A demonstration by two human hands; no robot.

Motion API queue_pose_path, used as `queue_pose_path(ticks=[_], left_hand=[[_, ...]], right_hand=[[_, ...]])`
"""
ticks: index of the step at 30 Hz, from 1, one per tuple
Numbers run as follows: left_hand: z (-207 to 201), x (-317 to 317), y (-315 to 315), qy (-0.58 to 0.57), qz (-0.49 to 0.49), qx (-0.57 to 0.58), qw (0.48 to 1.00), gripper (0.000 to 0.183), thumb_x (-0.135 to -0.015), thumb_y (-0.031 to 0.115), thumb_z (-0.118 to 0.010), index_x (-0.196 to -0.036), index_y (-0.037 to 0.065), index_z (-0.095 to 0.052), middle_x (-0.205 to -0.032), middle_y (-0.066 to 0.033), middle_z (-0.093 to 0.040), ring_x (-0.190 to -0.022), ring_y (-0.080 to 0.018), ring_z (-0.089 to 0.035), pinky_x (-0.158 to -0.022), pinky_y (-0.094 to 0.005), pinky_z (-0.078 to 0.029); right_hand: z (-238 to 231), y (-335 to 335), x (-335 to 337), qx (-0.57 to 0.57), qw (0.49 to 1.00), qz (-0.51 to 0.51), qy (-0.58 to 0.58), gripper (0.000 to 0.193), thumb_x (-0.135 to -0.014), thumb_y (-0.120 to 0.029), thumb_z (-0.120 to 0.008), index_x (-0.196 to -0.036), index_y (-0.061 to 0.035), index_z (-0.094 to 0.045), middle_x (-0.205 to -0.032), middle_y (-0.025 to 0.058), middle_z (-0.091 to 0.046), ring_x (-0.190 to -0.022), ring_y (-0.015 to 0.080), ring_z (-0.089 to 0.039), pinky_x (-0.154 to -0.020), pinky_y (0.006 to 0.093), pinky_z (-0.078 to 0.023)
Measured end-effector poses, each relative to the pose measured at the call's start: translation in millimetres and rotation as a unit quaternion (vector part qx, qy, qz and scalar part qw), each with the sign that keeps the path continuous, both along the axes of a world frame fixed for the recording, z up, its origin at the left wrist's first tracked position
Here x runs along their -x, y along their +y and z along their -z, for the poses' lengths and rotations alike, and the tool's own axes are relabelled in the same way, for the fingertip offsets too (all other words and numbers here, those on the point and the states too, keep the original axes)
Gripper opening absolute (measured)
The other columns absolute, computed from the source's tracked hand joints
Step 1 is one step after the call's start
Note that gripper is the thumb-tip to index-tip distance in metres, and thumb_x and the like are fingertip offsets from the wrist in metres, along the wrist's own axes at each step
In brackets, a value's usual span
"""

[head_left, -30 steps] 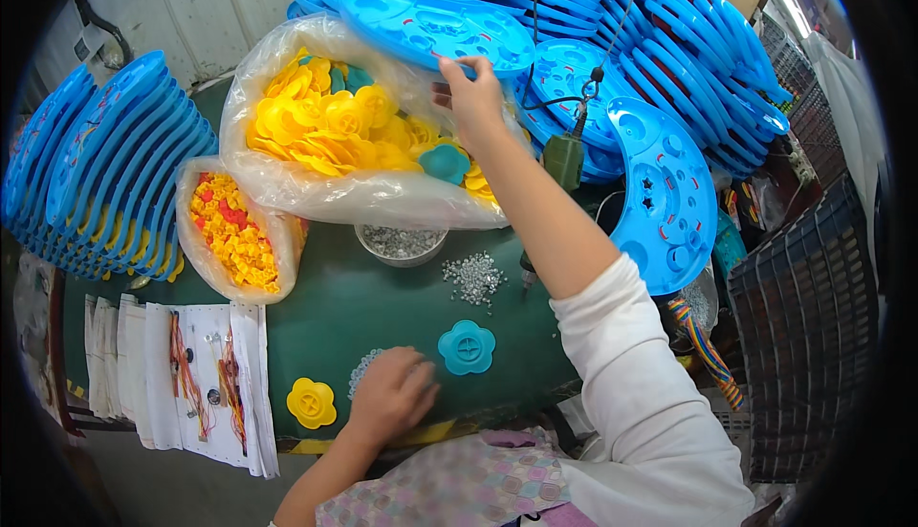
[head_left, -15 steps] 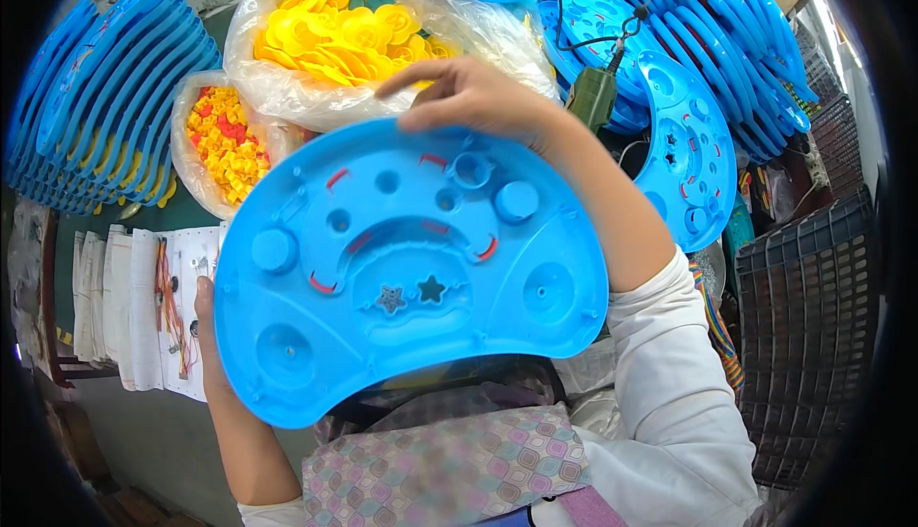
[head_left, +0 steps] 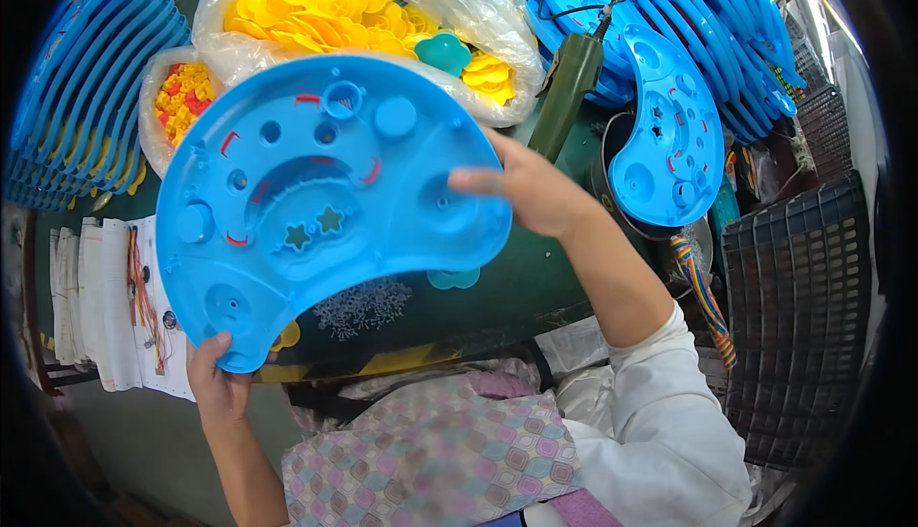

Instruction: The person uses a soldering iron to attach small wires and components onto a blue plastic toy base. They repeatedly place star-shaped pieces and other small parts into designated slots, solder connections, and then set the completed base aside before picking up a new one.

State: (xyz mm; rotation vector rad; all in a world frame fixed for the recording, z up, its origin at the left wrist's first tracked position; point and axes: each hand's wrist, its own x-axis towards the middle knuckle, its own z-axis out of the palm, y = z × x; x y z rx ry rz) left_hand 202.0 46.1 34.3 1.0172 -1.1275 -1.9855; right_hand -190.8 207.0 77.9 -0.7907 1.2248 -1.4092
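I hold a large blue kidney-shaped plastic tray (head_left: 316,202) up in front of me, over the green table (head_left: 535,288). It has round holes, red slots and two star-shaped openings. My left hand (head_left: 215,384) grips its lower left corner. My right hand (head_left: 526,187) grips its right end, thumb on the top face. Under the tray lie a pile of small white parts (head_left: 363,305), a teal flower piece (head_left: 454,280) and a yellow flower piece (head_left: 285,336), each partly hidden.
A clear bag of yellow flower pieces (head_left: 344,10) and a smaller bag of orange and red bits (head_left: 177,97) sit behind. Stacks of blue trays stand at the left (head_left: 67,97) and back right (head_left: 727,39). A green power screwdriver (head_left: 564,87) hangs nearby. Paper sheets (head_left: 96,307) lie left; a dark crate (head_left: 803,317) stands right.
A second ago my right hand reached to the tray stack and my left rested on the table. Since then the tray came down before me, and it has now tilted and shifted left.
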Motion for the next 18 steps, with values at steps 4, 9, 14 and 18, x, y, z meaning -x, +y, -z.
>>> queue_pose_path(ticks=[4, 9, 14, 18], left_hand=[[19.0, -0.9, 5.0, -0.114, -0.026, 0.116, 0.986, 0.061, -0.087, 0.013, -0.071, -0.141, -0.006, -0.050, -0.128, -0.0215, -0.063, -0.108, -0.0298, -0.068, -0.093, -0.0416, -0.057], [24.8, 5.2, -1.3, -0.339, 0.029, 0.285, 0.896, 0.050, -0.091, 0.011, -0.072, -0.135, -0.005, -0.055, -0.127, -0.0190, -0.064, -0.111, -0.0285, -0.064, -0.097, -0.0390, -0.051], [33.9, 7.0, -1.0, -0.412, 0.045, 0.360, 0.836, 0.049, -0.089, 0.011, -0.073, -0.131, -0.004, -0.055, -0.120, -0.0193, -0.064, -0.109, -0.0303, -0.063, -0.099, -0.0403, -0.049], [24.9, 20.4, 1.4, -0.386, 0.054, 0.296, 0.872, 0.049, -0.089, 0.011, -0.073, -0.131, -0.005, -0.054, -0.122, -0.0197, -0.063, -0.112, -0.0302, -0.062, -0.101, -0.0408, -0.048]], right_hand=[[25.3, 31.3, -15.0, -0.050, 0.985, 0.041, 0.163, 0.063, -0.090, -0.007, -0.075, -0.147, -0.0010, -0.048, -0.133, 0.0132, -0.065, -0.118, 0.0197, -0.064, -0.103, 0.0388, -0.054], [54.4, 48.0, -35.6, -0.125, 0.939, 0.094, 0.305, 0.055, -0.089, -0.009, -0.074, -0.138, 0.0006, -0.052, -0.120, 0.0208, -0.070, -0.109, 0.0289, -0.071, -0.096, 0.0414, -0.057], [68.8, 44.6, -35.4, -0.140, 0.931, 0.104, 0.322, 0.054, -0.088, -0.011, -0.074, -0.135, 0.0010, -0.052, -0.115, 0.0238, -0.071, -0.104, 0.0341, -0.073, -0.090, 0.0439, -0.058], [67.2, 47.4, -34.6, -0.154, 0.926, 0.117, 0.324, 0.054, -0.087, -0.011, -0.074, -0.135, 0.0012, -0.051, -0.112, 0.0258, -0.072, -0.102, 0.0363, -0.074, -0.089, 0.0442, -0.059]])
